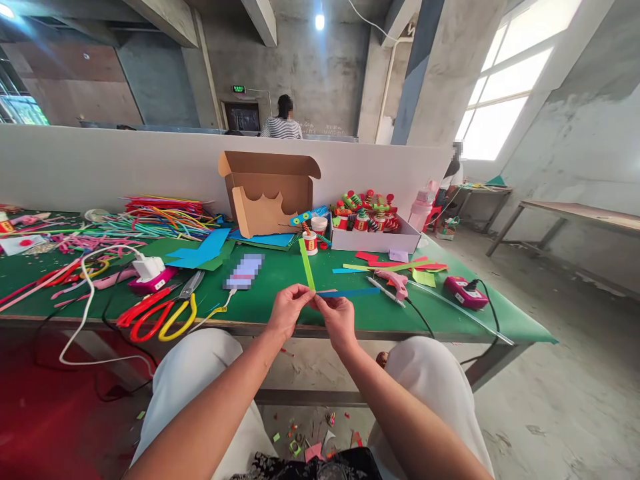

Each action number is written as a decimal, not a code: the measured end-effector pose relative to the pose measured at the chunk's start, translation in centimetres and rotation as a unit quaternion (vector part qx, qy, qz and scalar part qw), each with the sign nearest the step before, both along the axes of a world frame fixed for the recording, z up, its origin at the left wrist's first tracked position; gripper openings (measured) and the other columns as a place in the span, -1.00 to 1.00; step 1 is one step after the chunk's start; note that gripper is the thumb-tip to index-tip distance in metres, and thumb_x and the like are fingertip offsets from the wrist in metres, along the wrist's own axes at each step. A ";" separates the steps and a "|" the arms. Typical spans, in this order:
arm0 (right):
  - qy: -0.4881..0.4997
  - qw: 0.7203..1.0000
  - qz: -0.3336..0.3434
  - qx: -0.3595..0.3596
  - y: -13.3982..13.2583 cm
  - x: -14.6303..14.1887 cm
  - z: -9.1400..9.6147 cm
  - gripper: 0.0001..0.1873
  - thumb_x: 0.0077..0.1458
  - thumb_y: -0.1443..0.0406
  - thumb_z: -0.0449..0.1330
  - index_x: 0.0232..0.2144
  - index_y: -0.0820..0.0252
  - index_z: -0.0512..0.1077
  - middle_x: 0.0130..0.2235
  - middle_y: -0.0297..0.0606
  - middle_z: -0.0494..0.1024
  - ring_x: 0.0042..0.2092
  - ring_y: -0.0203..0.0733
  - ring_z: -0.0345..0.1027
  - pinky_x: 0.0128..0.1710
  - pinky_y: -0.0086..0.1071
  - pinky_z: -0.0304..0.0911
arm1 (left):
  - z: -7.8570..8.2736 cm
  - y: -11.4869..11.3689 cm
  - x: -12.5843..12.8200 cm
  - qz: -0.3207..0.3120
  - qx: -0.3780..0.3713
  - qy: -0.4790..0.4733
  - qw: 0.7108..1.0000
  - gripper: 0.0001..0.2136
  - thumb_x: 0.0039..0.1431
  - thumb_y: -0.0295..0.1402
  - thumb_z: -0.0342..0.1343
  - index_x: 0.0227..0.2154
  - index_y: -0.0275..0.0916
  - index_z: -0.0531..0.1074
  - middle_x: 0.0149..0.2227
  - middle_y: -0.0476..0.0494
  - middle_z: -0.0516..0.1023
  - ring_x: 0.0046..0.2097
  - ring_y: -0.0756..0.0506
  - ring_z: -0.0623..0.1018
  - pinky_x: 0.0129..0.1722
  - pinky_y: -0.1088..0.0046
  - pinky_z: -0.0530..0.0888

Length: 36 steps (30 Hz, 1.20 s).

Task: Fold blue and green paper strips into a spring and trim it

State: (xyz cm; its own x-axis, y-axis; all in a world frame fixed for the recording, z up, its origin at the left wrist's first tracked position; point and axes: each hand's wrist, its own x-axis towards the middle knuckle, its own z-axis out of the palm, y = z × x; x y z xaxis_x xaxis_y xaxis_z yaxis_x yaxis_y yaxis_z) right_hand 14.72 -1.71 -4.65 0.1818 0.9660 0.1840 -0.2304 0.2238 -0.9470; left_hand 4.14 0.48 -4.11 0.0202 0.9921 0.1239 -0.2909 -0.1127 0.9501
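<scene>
My left hand [287, 308] and my right hand [336, 317] meet just in front of the green table's near edge [250, 313], both pinched shut. Between them they hold two paper strips crossed at one end: a green strip [307, 265] that rises away from me and a blue strip [350, 293] that runs out to the right. My left fingers pinch the joint from the left, and my right fingers press on it from the right. Both forearms reach up from my lap over white trousers.
Red and yellow scissors [160, 313] lie at the left, beside a pink charger block [150, 275] with white cable. An open cardboard box [267, 190], a white box of small figures [373, 223], a pink glue gun [395, 281], pipe cleaners [160, 217] and paper scraps crowd the table. Two people are in the background.
</scene>
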 end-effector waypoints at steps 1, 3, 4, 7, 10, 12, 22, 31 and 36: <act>-0.008 1.000 0.001 -0.002 0.0 0.1 0.0 -0.73 -0.20 0.10 0.33 -0.55 0.17 0.47 -0.51 -0.28 0.61 -0.43 -0.12 0.50 -0.32 -0.29 0.42 | 0.0 0.0 -0.1 0.006 0.004 0.004 1.000 -0.69 -0.32 -0.15 0.37 -0.63 -0.26 0.44 -0.60 0.03 0.43 -0.49 0.02 0.38 -0.38 0.46 0.34; -0.011 1.000 0.012 -0.014 0.1 0.2 0.0 -0.75 -0.23 0.13 0.35 -0.56 0.17 0.45 -0.54 -0.32 0.58 -0.46 -0.16 0.48 -0.37 -0.32 0.41 | 0.0 0.1 -0.2 0.020 0.013 0.019 1.000 -0.69 -0.34 -0.16 0.38 -0.65 -0.26 0.44 -0.60 0.04 0.43 -0.49 0.03 0.36 -0.41 0.48 0.31; -0.006 1.000 0.019 -0.021 0.1 0.3 0.0 -0.75 -0.24 0.15 0.36 -0.57 0.17 0.44 -0.55 -0.34 0.56 -0.48 -0.17 0.46 -0.38 -0.33 0.40 | 0.0 0.1 -0.2 0.027 0.016 0.026 0.999 -0.69 -0.34 -0.16 0.39 -0.65 -0.26 0.44 -0.60 0.04 0.43 -0.49 0.03 0.35 -0.42 0.49 0.30; 0.010 0.999 0.020 -0.032 0.1 0.4 0.2 -0.77 -0.25 0.17 0.37 -0.57 0.18 0.45 -0.57 -0.36 0.54 -0.50 -0.19 0.44 -0.37 -0.32 0.39 | -0.1 0.1 0.0 0.023 0.006 0.017 1.000 -0.69 -0.34 -0.15 0.38 -0.63 -0.26 0.45 -0.59 0.03 0.44 -0.50 0.03 0.37 -0.42 0.48 0.32; 0.025 0.999 0.013 -0.026 0.0 0.4 0.3 -0.76 -0.21 0.15 0.36 -0.57 0.18 0.46 -0.56 -0.33 0.54 -0.48 -0.17 0.45 -0.34 -0.29 0.39 | -0.3 0.1 0.3 -0.005 -0.010 -0.007 1.000 -0.68 -0.32 -0.14 0.37 -0.57 -0.26 0.47 -0.56 -0.01 0.48 -0.48 -0.01 0.43 -0.37 0.43 0.37; 0.040 0.999 0.008 -0.022 -0.1 0.3 0.3 -0.75 -0.20 0.15 0.36 -0.56 0.18 0.44 -0.55 -0.33 0.54 -0.47 -0.18 0.45 -0.33 -0.29 0.39 | -0.4 0.0 0.3 -0.009 -0.007 0.001 1.000 -0.69 -0.30 -0.15 0.37 -0.56 -0.27 0.48 -0.55 -0.03 0.50 -0.46 -0.02 0.45 -0.36 0.43 0.37; 0.063 0.998 -0.011 -0.029 0.0 0.2 0.0 -0.75 -0.24 0.16 0.38 -0.50 0.19 0.49 -0.52 -0.35 0.55 -0.46 -0.21 0.43 -0.30 -0.28 0.39 | -0.3 0.0 0.1 -0.010 0.002 0.050 0.999 -0.74 -0.23 -0.17 0.32 -0.60 -0.27 0.46 -0.58 -0.02 0.46 -0.49 0.00 0.39 -0.45 0.48 0.30; 0.057 0.998 -0.013 -0.026 -0.1 0.1 -0.1 -0.76 -0.21 0.16 0.36 -0.49 0.19 0.50 -0.52 -0.33 0.57 -0.46 -0.18 0.44 -0.33 -0.27 0.41 | -0.7 -0.4 0.7 0.029 0.005 0.032 0.999 -0.75 -0.21 -0.18 0.30 -0.60 -0.24 0.43 -0.59 0.02 0.43 -0.50 0.01 0.38 -0.45 0.49 0.31; 0.044 0.999 -0.029 -0.009 0.0 0.2 -0.1 -0.76 -0.21 0.16 0.36 -0.49 0.19 0.50 -0.49 -0.31 0.58 -0.43 -0.18 0.44 -0.31 -0.27 0.41 | -0.1 -0.8 0.9 0.014 0.000 -0.007 1.000 -0.71 -0.25 -0.14 0.34 -0.53 -0.25 0.49 -0.52 -0.05 0.53 -0.45 -0.04 0.47 -0.38 0.43 0.39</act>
State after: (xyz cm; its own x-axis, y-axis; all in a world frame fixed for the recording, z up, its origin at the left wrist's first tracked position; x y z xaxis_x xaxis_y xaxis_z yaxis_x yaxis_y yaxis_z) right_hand 14.92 -1.68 -4.78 0.2529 0.9563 0.1468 -0.3009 0.2219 -0.9275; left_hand 5.07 -0.30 -4.23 -0.0097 0.9921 0.1248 -0.3004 -0.1219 0.9460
